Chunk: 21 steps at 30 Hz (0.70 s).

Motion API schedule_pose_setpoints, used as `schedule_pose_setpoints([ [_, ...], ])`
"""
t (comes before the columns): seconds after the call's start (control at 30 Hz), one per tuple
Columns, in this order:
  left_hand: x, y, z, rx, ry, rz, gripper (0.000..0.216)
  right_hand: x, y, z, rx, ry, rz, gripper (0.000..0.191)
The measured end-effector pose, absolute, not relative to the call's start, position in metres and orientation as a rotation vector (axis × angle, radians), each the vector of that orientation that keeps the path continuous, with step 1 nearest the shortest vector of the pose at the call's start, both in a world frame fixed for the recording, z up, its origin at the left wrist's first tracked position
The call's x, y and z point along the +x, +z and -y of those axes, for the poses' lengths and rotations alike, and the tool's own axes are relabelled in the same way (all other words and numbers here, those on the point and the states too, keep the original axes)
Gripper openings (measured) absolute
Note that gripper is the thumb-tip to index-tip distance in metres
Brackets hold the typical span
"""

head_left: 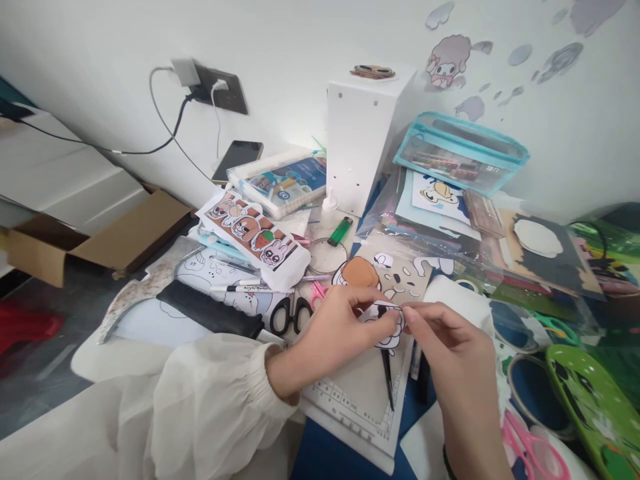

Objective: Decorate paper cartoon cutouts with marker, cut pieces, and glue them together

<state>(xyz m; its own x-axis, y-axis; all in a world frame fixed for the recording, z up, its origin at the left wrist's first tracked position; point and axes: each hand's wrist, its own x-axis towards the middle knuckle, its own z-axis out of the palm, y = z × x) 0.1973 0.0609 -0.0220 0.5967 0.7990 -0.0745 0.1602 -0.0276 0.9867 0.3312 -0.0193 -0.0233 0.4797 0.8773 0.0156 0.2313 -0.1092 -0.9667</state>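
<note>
The white wall point(280, 60) is lit softly and brightly; glints are caught on the clear plastic bag point(387, 228), and the red object point(30, 328) at left is blurred.

Black scissors point(293, 309), cut-out drawings point(389, 341) and a pencil pouch point(460, 157) mark a crafting table point(323, 452).

Left grip point(345, 327) part-hides paper cutout point(390, 342); green case point(595, 400) cut off.

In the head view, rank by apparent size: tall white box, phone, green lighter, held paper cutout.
1. Tall white box
2. Phone and held paper cutout: unsure, fingers partly cover the cutout
3. Green lighter
</note>
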Motion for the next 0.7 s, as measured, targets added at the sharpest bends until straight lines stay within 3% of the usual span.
schedule_pose_setpoints([
  [0.27,0.1975,-0.0221,-0.0613,1.453,0.655,-0.783,0.012,0.3321,-0.0220,0.0228,-1.648,0.712,0.976,0.018],
  [0.7,0.1963,-0.0208,-0.0621,1.474,0.637,-0.816,0.014,0.3327,-0.0194,0.0191,-1.658,0.659,1.025,0.009],
])
